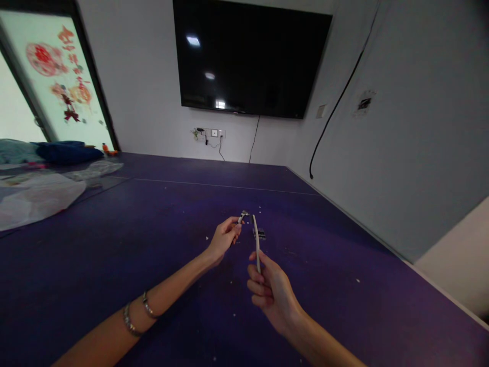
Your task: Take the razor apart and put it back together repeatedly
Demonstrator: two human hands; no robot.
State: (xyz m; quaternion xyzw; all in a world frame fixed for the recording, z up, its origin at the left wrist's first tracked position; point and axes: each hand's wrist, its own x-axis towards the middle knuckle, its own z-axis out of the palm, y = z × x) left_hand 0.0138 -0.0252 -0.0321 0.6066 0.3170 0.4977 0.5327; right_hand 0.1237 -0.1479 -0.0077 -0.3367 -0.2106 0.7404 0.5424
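My left hand [225, 235] pinches a small silver-and-dark metallic piece [243, 216] between thumb and fingers; its exact kind is too small to make out. In my right hand [273, 290], fingers curl around a long, thin, pale, slightly curved stick [256, 239], held upright. A dark patch shows on the left side of the stick's tip, close beside the metallic piece; I cannot tell whether they touch. Behind the stick, a small dark object with light edges [261, 234] lies on the purple surface [183, 285]. Two bracelets [132, 321] circle my left forearm.
Tiny white bits [358, 280] are scattered over the surface. Clear plastic sheeting [46, 199] and dark blue cloth [69, 152] lie at the left. A television [252, 56] hangs above wall sockets [214, 133]. A black cable [340, 97] dangles along the right wall.
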